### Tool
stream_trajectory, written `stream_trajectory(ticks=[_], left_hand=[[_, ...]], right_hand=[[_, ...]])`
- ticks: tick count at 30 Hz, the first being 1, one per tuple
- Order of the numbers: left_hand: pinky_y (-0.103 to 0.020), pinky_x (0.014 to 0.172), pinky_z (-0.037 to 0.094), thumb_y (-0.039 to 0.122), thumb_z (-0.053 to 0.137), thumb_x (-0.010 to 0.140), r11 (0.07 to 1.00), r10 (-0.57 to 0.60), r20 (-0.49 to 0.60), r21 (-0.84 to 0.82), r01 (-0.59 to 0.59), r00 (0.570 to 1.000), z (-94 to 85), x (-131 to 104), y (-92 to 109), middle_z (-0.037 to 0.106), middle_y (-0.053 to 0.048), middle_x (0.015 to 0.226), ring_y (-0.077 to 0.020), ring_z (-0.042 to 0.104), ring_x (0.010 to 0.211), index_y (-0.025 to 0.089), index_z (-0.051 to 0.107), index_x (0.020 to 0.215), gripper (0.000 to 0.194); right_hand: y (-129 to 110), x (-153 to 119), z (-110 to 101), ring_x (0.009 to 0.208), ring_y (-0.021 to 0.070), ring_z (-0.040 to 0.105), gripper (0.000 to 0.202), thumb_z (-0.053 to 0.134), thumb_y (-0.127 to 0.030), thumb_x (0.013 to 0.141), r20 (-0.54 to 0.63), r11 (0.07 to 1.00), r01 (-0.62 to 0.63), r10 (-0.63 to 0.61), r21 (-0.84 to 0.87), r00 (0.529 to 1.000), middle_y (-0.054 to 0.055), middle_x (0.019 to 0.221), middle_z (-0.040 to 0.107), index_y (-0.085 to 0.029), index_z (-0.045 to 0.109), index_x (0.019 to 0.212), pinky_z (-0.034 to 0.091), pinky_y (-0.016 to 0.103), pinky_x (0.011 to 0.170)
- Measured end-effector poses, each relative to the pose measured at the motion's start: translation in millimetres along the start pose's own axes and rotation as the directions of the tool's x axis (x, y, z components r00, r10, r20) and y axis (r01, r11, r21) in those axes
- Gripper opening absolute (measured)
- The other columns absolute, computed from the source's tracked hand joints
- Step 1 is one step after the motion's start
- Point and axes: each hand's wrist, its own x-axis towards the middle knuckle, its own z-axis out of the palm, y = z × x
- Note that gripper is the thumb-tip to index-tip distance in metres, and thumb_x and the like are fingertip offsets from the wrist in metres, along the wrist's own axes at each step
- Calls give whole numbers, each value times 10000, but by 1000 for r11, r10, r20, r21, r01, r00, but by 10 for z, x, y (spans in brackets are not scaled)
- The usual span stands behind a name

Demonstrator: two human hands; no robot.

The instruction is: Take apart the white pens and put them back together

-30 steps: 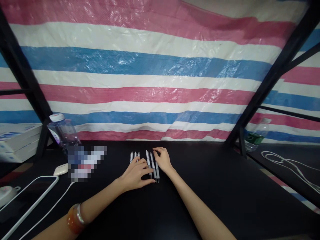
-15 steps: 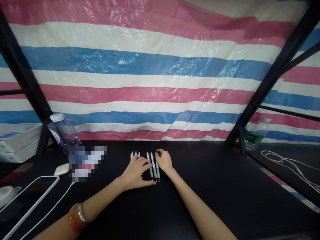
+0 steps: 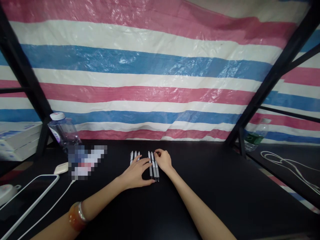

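Note:
Three slim white-and-grey pens (image 3: pixel 153 168) lie side by side on the black tabletop, points toward me. My left hand (image 3: pixel 136 171) is spread low over the table at their left; its index fingertip reaches the leftmost pen and its thumb tip is by their lower ends. Curled at the right side is my right hand (image 3: pixel 163 161), its thumb and forefinger closed at the upper end of the rightmost pen, which they cover. Farther left, a second group of three pens (image 3: pixel 135 156) shows only its upper parts, the rest behind my left hand.
At left are a clear bottle (image 3: pixel 63 130), a blurred-out item (image 3: pixel 86 163), a small white case (image 3: pixel 61 168), a phone (image 3: pixel 30 200), a white cable (image 3: pixel 50 210) and boxes (image 3: pixel 20 141). A green-labelled bottle (image 3: pixel 256 136) and a coiled cable (image 3: pixel 287 163) are at right, beyond a black frame.
The leftmost pen of the right-hand group has straightened and now lies closer to the other two. Both hands have barely moved.

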Motion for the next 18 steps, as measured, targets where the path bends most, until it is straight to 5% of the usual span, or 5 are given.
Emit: stream_trajectory(ticks=[5,18], left_hand=[[-512,1041,264,608,592,689,1000,-20,46,10,20,999,-6,13,54,529,-150,1261,-267,472,1184,185,452,1280,739],[-489,1051,252,545,611,705,1000,2,17,13,-2,1000,8,3,42,569,-112,1211,-245,506,1144,210,531,1198,602]], right_hand=[[-11,-6,-13,803,188,597,229,508,-277,811,4,1000,-2,2,-1,1000,35,742,683,-212,687,938,407,251,689],[11,10,7,733,173,615,239,497,-278,818,-9,1000,-15,15,11,1000,36,738,690,-203,692,935,418,244,662]])
